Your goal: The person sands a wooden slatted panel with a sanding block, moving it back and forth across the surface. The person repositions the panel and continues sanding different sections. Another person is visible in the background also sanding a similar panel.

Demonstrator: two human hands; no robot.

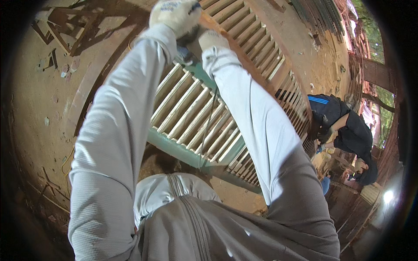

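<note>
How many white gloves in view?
2: one on the left hand, at the top edge; one on the right hand, lower, farther right. Others may be hidden.

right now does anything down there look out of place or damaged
Mildly, yes: a thin dark cord crosses in front of the pale slats, slanting across their even row, and small scraps lie scattered on the floor at left, looking untidy. I see no clear spill or breakage.

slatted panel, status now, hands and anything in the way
Left hand and right hand together at a mostly hidden tool, grips unclear. Panel below them. Thin dark cord across it; sleeves block part of view.
</note>
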